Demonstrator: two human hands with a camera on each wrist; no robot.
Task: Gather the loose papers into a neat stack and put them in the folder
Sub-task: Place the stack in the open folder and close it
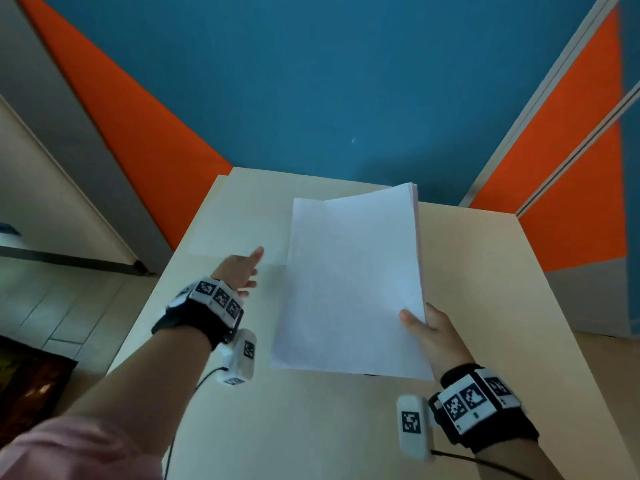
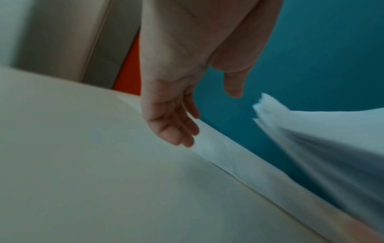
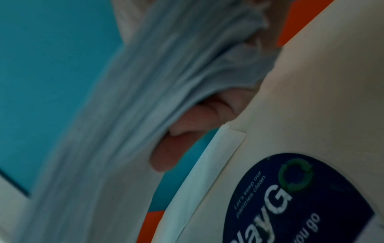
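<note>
Cream tabletop (image 1: 485,289), blue-orange walls behind. Right hand (image 1: 431,332) at 4 o'clock pinches white paper stack (image 1: 353,282), lifted at centre. Left hand (image 1: 239,268) at 9 o'clock, fingers (image 2: 176,129) straight, holding nothing, over flat cream folder (image 1: 235,230).

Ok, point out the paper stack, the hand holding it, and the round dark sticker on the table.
paper stack (image 1: 349,282), head view, middle of the top sheet.
right hand (image 1: 433,336), head view, back of the hand gripping the stack's near right corner.
round sticker (image 3: 301,202), right wrist view, dark blue printed face.
</note>
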